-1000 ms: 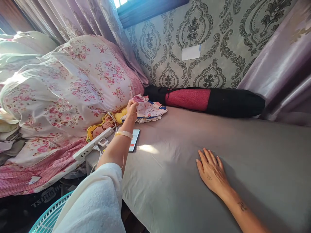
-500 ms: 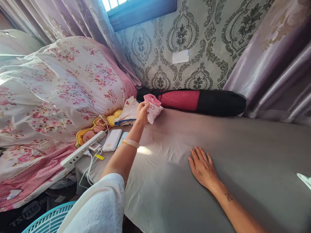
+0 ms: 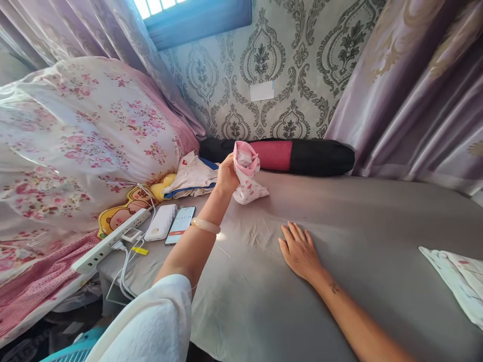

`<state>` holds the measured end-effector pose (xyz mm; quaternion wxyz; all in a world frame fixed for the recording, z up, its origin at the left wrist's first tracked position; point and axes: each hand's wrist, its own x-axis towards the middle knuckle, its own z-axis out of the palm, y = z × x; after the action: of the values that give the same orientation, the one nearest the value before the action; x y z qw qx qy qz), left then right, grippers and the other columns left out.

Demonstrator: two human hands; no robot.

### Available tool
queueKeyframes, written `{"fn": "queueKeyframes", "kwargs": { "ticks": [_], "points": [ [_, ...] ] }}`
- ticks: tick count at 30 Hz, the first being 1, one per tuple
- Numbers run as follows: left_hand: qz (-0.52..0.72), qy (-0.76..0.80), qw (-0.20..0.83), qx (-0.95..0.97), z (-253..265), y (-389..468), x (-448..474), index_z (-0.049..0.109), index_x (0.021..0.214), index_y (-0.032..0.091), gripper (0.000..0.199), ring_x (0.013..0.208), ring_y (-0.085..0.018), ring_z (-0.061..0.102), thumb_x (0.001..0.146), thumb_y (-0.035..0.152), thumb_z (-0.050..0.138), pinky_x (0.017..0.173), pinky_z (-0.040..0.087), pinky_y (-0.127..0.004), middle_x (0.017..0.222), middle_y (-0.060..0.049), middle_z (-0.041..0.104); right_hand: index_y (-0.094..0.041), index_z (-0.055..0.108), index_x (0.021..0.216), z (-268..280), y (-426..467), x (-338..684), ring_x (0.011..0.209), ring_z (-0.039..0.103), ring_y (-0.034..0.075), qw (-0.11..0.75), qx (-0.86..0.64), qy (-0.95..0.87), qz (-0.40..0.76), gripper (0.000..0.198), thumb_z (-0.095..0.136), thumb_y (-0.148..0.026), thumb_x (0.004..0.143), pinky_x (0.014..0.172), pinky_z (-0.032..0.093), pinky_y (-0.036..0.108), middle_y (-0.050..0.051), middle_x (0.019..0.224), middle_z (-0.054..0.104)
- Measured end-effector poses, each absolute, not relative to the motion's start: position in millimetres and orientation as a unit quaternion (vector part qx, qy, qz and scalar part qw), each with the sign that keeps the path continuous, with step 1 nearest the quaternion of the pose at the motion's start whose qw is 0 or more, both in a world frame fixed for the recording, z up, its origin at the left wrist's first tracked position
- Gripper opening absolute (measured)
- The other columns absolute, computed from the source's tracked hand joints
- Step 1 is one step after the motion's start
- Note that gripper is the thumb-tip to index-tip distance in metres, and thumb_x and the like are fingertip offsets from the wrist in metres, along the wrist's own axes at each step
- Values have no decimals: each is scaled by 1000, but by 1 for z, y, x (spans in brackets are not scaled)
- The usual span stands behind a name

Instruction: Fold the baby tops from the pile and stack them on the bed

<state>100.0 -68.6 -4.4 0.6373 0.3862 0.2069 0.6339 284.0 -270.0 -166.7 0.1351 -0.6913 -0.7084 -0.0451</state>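
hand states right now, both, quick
Left hand: closed, gripping a white printed cloth garment with a pink band.
Right hand: open, holding nothing visible, palm down on the gray bed sheet.

Left fingers (image 3: 228, 161) partly hidden by pink garment (image 3: 247, 188), window (image 3: 199, 22) cropped

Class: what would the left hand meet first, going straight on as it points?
Beyond the garment it holds, the left hand would probably meet the black-and-red bag; depth is unclear, so it might pass above.
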Motion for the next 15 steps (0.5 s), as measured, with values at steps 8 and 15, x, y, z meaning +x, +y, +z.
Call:
{"fn": "queueKeyframes", "kwargs": {
  "ticks": [8,15],
  "points": [
    [614,256,654,362,19,-93,125,63,81,17,25,89,-28,68,86,42,60,72,55,-37,71,-4,65,-12,62,128,-172,-266,297,127,54,27,235,-670,-704,-25,44,33,-20,96,110,38,45,17,131,63],
    [598,257,678,340,4,-119,137,54,69,19,33,68,-22,65,87,46,58,58,52,-32,58,-2,55,-15,67,115,-172,-256,324,110,64,24,381,-701,-598,80,42,34,-21,89,96,49,40,14,120,68]
  ]
}}
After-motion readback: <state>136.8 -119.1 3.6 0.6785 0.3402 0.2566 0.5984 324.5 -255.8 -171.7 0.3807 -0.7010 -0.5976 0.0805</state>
